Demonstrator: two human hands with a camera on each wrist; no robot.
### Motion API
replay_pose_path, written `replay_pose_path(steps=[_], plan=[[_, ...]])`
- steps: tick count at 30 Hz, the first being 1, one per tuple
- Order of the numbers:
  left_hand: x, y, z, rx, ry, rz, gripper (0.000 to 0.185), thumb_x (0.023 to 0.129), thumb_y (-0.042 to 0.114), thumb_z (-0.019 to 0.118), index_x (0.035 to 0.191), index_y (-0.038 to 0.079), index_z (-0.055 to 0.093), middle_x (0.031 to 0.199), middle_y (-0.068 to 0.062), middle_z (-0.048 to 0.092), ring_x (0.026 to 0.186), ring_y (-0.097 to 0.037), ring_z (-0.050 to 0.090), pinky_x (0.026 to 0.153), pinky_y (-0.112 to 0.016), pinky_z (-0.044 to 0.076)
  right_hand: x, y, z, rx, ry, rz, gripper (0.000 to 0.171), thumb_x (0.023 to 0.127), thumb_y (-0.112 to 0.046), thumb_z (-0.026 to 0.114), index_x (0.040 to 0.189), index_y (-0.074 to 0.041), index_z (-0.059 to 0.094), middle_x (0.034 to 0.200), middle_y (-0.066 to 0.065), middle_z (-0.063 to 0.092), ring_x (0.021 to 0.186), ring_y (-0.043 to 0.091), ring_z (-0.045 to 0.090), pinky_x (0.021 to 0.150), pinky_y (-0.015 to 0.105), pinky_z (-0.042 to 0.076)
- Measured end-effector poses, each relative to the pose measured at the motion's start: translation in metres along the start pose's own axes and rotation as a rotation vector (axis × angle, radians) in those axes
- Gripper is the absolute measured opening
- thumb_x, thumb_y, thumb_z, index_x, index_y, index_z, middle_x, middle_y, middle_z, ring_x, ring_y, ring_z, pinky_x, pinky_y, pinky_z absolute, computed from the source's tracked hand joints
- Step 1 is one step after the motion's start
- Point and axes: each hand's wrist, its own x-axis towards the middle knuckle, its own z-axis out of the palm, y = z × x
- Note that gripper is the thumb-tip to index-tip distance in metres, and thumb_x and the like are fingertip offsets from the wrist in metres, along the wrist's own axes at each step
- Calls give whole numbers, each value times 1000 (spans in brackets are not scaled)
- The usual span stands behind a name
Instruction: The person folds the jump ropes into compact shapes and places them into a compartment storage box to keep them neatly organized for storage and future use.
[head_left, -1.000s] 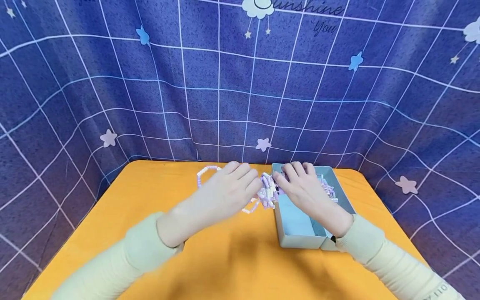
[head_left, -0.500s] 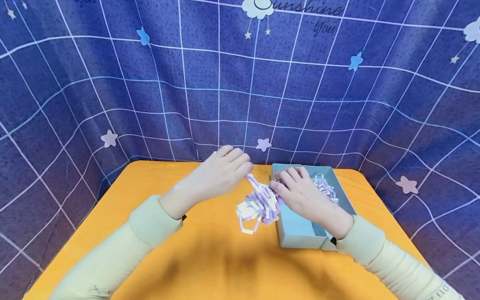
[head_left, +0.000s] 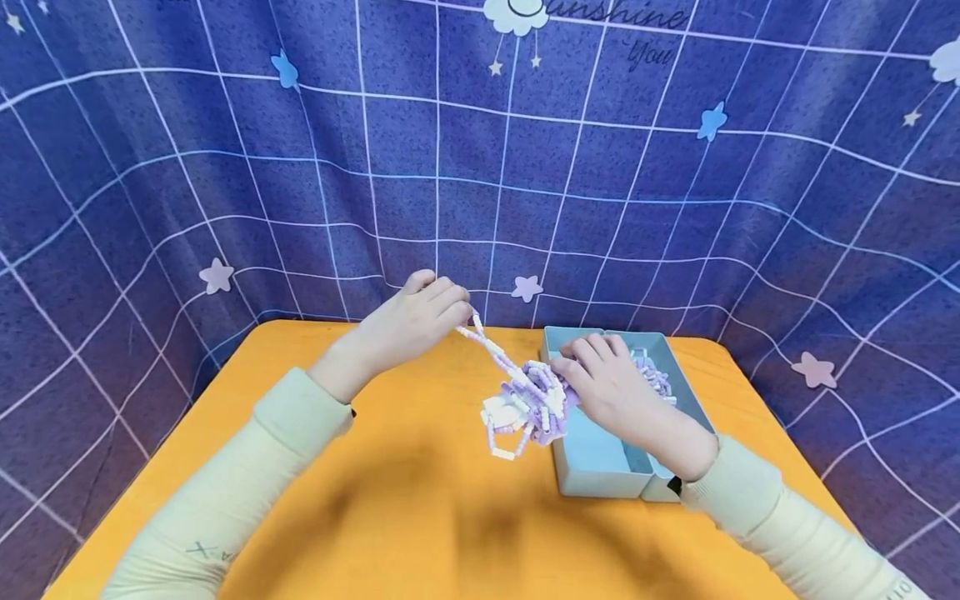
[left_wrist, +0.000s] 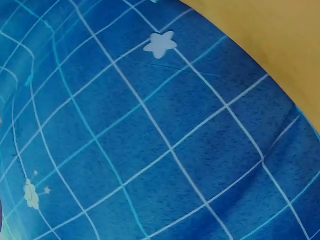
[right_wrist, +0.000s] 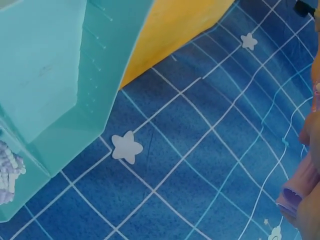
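Observation:
My left hand is raised above the far side of the orange table and pinches one end of a white and lilac bead strand. The strand runs down to a tangled bunch of beads hanging beside the left wall of the pale blue box. Over the box's left rim my right hand grips the bunch with curled fingers. More beads lie in the far end of the box. A few beads and the box appear in the right wrist view.
A dark blue gridded cloth with stars hangs behind and around the table. The left wrist view holds only this cloth and a corner of the table. The box stands at the table's right side.
My left hand has lifted up and to the left, drawing a strand out of the bunch. The bunch now hangs lower beside the box. My right hand has stayed on the bunch.

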Motion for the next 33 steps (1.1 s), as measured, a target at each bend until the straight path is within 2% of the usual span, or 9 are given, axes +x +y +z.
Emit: replay_pose_path(steps=[3, 7, 9, 13, 17, 26, 31, 33], plan=[[-5, -4, 3, -59, 45, 35, 14, 92, 6, 48, 100, 2, 58, 104, -9, 58, 97, -25, 52, 91, -38, 38, 0, 0, 0, 4, 5, 12, 30, 104, -26, 28, 104, -7, 51, 98, 11, 53, 87, 27, 49, 73, 42, 37], [-8, -5, 5, -177, 110, 45, 17, 88, 2, 54, 102, -3, 63, 108, -13, 61, 103, -29, 54, 94, -38, 41, -2, 0, 0, 18, -8, 15, 28, 104, -25, 29, 103, -7, 51, 98, 11, 54, 87, 27, 50, 74, 42, 38], [-9, -5, 5, -166, 133, 57, 22, 86, 2, 57, 105, -2, 66, 109, -12, 63, 104, -27, 55, 92, -38, 42, -1, -1, -1, 30, -13, 14, 28, 103, -24, 29, 104, -6, 51, 99, 11, 54, 88, 27, 50, 74, 42, 38], [-12, -6, 5, -57, 167, 63, 26, 84, 8, 59, 108, 6, 70, 109, -4, 67, 103, -23, 56, 88, -36, 42, 1, -2, -3, 69, -24, 5, 28, 103, -23, 28, 104, -6, 50, 100, 12, 54, 88, 28, 50, 73, 41, 37], [-14, -6, 8, -25, 169, 36, 23, 85, 10, 59, 105, 9, 71, 103, 0, 68, 101, -23, 55, 86, -36, 41, 4, -4, -5, 106, -21, -8, 27, 103, -22, 28, 104, -5, 49, 101, 12, 54, 88, 28, 49, 71, 39, 35], [-17, 6, 26, -122, 206, 21, 13, 84, 15, 67, 95, 7, 68, 94, -1, 69, 99, -23, 58, 88, -35, 43, 11, -6, -8, 200, 4, 44, 26, 102, -24, 31, 109, -4, 45, 103, 12, 52, 89, 26, 47, 73, 38, 34], [-16, 22, 36, -200, 184, -21, 12, 86, 13, 64, 94, 6, 69, 92, -2, 68, 99, -24, 57, 89, -35, 43, 19, -8, -9, 255, 25, 136, 35, 101, -33, 33, 110, -1, 47, 103, 12, 52, 88, 26, 47, 73, 39, 36], [-16, 29, 39, -229, 175, -38, 12, 84, 12, 66, 93, 5, 69, 91, -3, 67, 98, -25, 57, 90, -36, 42, 21, -8, -9, 274, 27, 188, 33, 99, -31, 40, 111, 0, 47, 104, 13, 53, 89, 27, 47, 73, 40, 37]])
